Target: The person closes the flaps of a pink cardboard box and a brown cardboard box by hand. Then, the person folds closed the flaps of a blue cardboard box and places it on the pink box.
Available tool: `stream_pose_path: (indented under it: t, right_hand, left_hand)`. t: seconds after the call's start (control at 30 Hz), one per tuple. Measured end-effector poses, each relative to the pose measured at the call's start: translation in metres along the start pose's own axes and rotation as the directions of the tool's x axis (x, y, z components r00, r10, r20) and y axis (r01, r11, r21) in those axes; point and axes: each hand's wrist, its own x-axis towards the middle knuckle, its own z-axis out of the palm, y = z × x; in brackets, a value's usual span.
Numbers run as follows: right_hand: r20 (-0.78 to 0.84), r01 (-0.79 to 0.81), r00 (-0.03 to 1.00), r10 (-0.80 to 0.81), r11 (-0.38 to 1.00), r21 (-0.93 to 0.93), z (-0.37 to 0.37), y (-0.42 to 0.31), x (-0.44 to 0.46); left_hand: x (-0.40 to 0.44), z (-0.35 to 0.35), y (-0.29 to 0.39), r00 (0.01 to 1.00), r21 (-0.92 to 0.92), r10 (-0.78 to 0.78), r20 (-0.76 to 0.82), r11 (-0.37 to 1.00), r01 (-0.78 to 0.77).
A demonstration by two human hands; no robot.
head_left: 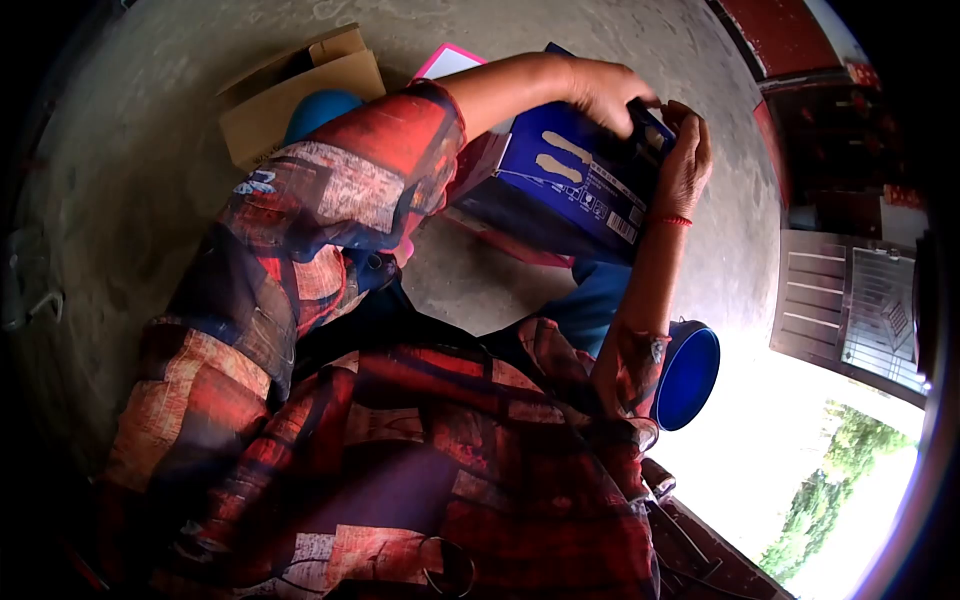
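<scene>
A dark blue box (550, 185) with printed labels, a barcode and two beige torn patches lies tilted in front of me. My left hand (608, 95) reaches across to its far right end, thumb and fingers closed on the edge by a flap. My right hand (688, 155), with a red band at the wrist, has its fingers bent round the same end. The two hands nearly touch at the fingertips. What lies under the fingers is partly hidden.
An open brown cardboard box (290, 95) stands at the upper left beside a blue rounded object (318, 112). A pink-edged white item (447, 62) is behind the blue box. At the right are a blue round container (688, 377), a metal gate (850, 305) and a bright doorway.
</scene>
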Motion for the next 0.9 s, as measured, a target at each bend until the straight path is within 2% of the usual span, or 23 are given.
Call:
stream_pose_path:
  t: [0.03, 0.1, 0.17, 0.27, 0.33, 0.37, 0.43, 0.5, 0.57, 0.63, 0.67, 0.7, 0.73, 0.77, 0.83, 0.9]
  right_hand:
    - [0.031, -0.118, 0.993, 0.116, 0.989, 0.084, 0.0, -0.001, -0.002]
    - [0.036, -0.131, 0.991, 0.128, 0.987, 0.097, -0.001, 0.001, -0.002]
    - [0.045, -0.144, 0.989, 0.14, 0.983, 0.11, -0.002, 0.003, -0.002]
    - [0.048, -0.173, 0.985, 0.168, 0.974, 0.144, 0.0, -0.004, -0.002]
    - [0.03, -0.312, 0.948, 0.316, 0.908, 0.281, 0.0, -0.011, -0.005]
    - [0.029, -0.312, 0.948, 0.317, 0.908, 0.281, -0.002, -0.004, -0.003]
    - [0.011, -0.164, 0.986, 0.165, 0.966, 0.202, -0.003, 0.002, 0.0]
    - [0.006, -0.204, 0.978, 0.208, 0.953, 0.224, -0.006, 0.008, -0.002]
    - [0.002, -0.243, 0.968, 0.25, 0.938, 0.247, -0.005, 0.0, -0.002]
    - [0.023, -0.238, 0.971, 0.237, 0.969, 0.072, -0.004, -0.007, -0.002]
    - [0.022, -0.238, 0.971, 0.237, 0.969, 0.072, -0.003, -0.007, -0.002]
    - [0.021, -0.104, 0.994, 0.107, 0.988, -0.118, -0.002, -0.007, -0.001]
    - [0.045, 0.036, 0.999, -0.024, 0.953, -0.301, -0.001, -0.008, -0.001]
    - [0.046, 0.037, 0.999, -0.024, 0.953, -0.299, -0.001, -0.009, -0.001]
    - [0.063, -0.156, 0.985, 0.163, 0.982, -0.109, 0.0, -0.018, -0.002]
    - [0.121, -0.173, 0.976, 0.179, 0.983, -0.058, 0.002, -0.016, -0.002]
  left_hand:
    - [0.001, 0.0, -0.004, 0.999, -0.144, 0.005, -0.049, 0.99, -0.012]
    - [0.006, -0.006, -0.01, 0.979, -0.388, -0.192, 0.068, 0.899, 0.203]
    - [0.012, -0.003, -0.017, 0.956, -0.517, -0.277, 0.094, 0.807, 0.285]
    - [0.014, -0.003, -0.019, 0.963, -0.516, -0.263, 0.053, 0.819, 0.252]
    - [0.008, -0.005, -0.011, 0.962, -0.522, -0.273, 0.033, 0.816, 0.249]
    - [0.006, -0.005, -0.007, 0.96, -0.53, -0.281, 0.014, 0.812, 0.246]
    - [0.013, -0.003, -0.017, 0.97, -0.533, -0.244, 0.015, 0.818, 0.214]
    - [0.016, 0.002, -0.026, 0.978, -0.536, -0.207, 0.016, 0.824, 0.183]
    - [0.004, 0.002, -0.015, 0.995, -0.296, -0.087, -0.042, 0.953, 0.071]
    - [0.005, 0.008, -0.012, 0.996, 0.048, 0.005, -0.092, 0.999, 0.0]
    - [0.007, 0.011, -0.01, 0.996, 0.17, -0.045, -0.082, 0.984, 0.058]
    - [0.003, 0.012, 0.002, 0.992, 0.29, -0.095, -0.078, 0.95, 0.114]
    - [0.003, 0.013, 0.006, 0.992, 0.323, -0.098, -0.081, 0.939, 0.119]
    - [0.004, 0.013, 0.005, 0.992, 0.324, -0.099, -0.082, 0.938, 0.12]
    - [0.004, 0.016, 0.001, 0.994, 0.375, -0.026, -0.108, 0.925, 0.065]
    - [0.002, 0.016, -0.003, 0.995, 0.391, -0.026, -0.094, 0.918, 0.06]
